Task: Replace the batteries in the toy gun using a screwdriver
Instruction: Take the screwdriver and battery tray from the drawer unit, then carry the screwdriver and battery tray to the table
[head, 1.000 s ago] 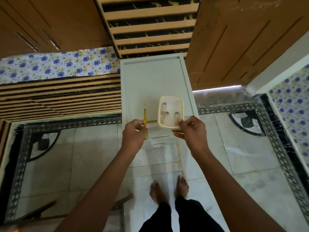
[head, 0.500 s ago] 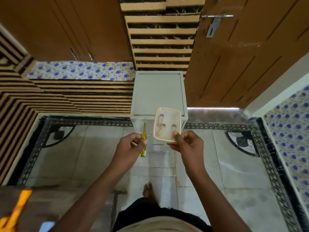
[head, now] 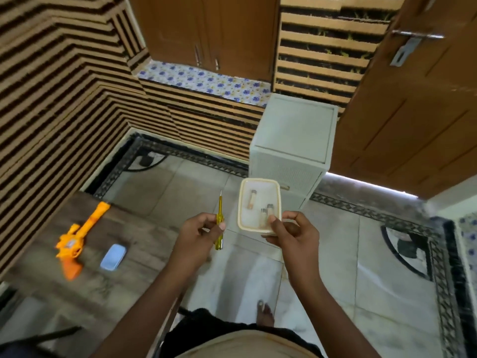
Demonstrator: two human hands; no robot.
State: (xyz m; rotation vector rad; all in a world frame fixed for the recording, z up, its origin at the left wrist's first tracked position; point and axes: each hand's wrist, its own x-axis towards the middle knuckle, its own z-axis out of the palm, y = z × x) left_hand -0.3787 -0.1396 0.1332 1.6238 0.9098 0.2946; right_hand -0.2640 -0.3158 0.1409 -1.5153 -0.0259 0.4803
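My left hand (head: 197, 235) pinches a yellow-handled screwdriver (head: 219, 223), its metal tip pointing away from me. My right hand (head: 294, 232) grips the near edge of a cream plastic tray (head: 245, 210), thumb over the rim. Inside the tray lie three batteries (head: 251, 199). An orange toy gun (head: 77, 236) lies on a dark wooden table (head: 134, 246) at the left, barrel pointing away. Both hands are above the floor, right of the table.
A small blue case (head: 113, 257) lies next to the toy gun on the table. A white plastic drawer cabinet (head: 291, 140) stands ahead beside a brown door (head: 413, 112). Striped wall panels run along the left. My bare foot (head: 264, 312) stands on the marble floor.
I have backed away from the white cabinet and turned left, carrying tray and screwdriver. The table with the toy gun has come into view at the left.
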